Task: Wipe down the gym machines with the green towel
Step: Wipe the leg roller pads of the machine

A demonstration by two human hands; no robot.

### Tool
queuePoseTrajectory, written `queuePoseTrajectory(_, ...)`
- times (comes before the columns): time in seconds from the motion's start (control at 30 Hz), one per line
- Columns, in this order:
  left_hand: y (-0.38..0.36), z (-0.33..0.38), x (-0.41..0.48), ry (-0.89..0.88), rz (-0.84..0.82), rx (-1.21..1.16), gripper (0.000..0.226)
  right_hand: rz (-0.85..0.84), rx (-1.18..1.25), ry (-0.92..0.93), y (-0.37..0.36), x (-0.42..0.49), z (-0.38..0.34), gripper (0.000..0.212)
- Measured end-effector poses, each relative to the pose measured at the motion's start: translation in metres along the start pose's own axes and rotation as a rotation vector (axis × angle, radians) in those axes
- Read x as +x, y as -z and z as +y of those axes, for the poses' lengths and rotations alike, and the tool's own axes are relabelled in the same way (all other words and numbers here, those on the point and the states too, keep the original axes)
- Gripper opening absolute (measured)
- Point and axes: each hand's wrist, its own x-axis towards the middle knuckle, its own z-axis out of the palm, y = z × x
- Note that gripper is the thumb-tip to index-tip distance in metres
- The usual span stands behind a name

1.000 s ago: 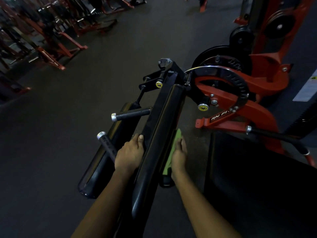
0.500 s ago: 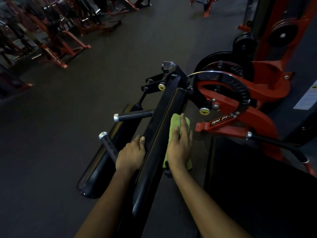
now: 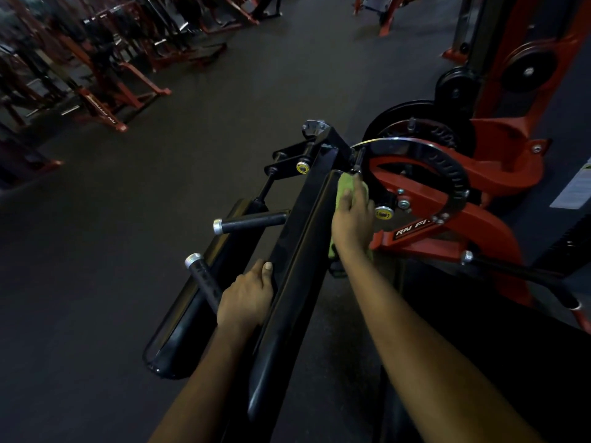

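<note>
Our right hand [image 3: 351,219] presses the crumpled green cloth towel [image 3: 347,187] with flat, relaxed fingers against the right side of the long black padded bar [image 3: 297,266], near its far end and just beside the slotted black metal arc [image 3: 454,167]. Our left hand [image 3: 246,298] curls over the bar's left edge, grasping it. White lettering on the red steel frame [image 3: 415,241] reads "RN FI", the rest hidden. Half a second ago the towel and right hand lay midway along the bar; the left hand has not moved.
</note>
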Motion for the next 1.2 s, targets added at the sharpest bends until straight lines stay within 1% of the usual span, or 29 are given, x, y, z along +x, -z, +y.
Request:
queuePoseTrajectory(0.07, 0.0, 0.001, 0.0, 0.002, 0.003, -0.002, 0.04, 0.005, 0.034, 0.066, 0.003, -0.029, 0.01, 0.047)
queuePoseTrajectory(0.13, 0.0, 0.0, 0.001, -0.002, 0.006, -0.005, 0.041, 0.008, 0.072, 0.065, 0.0, -0.025, 0.015, 0.045)
queuePoseTrajectory(0.3, -0.001, -0.001, 0.001, -0.007, 0.016, 0.001, 0.043, -0.047, 0.269, -0.164, -0.013, 0.045, 0.024, 0.044)
queuePoseTrajectory(0.43, -0.001, -0.002, 0.003, -0.008, 0.024, 0.011, 0.043, -0.073, 0.342, -0.239, -0.019, 0.047, 0.039, 0.045)
queuePoseTrajectory(0.53, -0.002, -0.003, 0.003, -0.006, 0.028, 0.003, 0.043, -0.104, 0.364, -0.316, -0.02, 0.018, 0.054, 0.045)
queuePoseTrajectory(0.67, -0.004, -0.003, 0.003, -0.015, 0.033, 0.001, 0.045, -0.136, 0.41, -0.376, -0.016, -0.056, 0.082, 0.044)
queuePoseTrajectory(0.8, -0.003, -0.005, 0.003, -0.015, 0.022, -0.005, 0.05, -0.183, 0.392, -0.464, -0.007, -0.114, 0.09, 0.05)
queuePoseTrajectory(0.9, 0.001, -0.003, 0.001, 0.012, -0.048, -0.047, 0.052, -0.244, 0.359, -0.474, 0.006, -0.147, 0.087, 0.05)
queuePoseTrajectory(1.0, 0.007, -0.001, 0.003, 0.045, -0.152, -0.176, 0.052, -0.325, 0.366, -0.478, 0.02, -0.172, 0.089, 0.049)
queuePoseTrajectory(1.07, 0.01, 0.003, -0.002, 0.081, -0.18, -0.228, 0.054, -0.393, 0.376, -0.497, 0.034, -0.185, 0.09, 0.051)
queuePoseTrajectory(1.13, 0.012, 0.009, -0.016, 0.085, -0.133, -0.228, 0.054, -0.446, 0.369, -0.478, 0.049, -0.194, 0.092, 0.05)
queuePoseTrajectory(1.2, 0.012, 0.013, -0.031, 0.059, -0.039, -0.207, 0.051, -0.49, 0.359, -0.447, 0.064, -0.2, 0.093, 0.048)
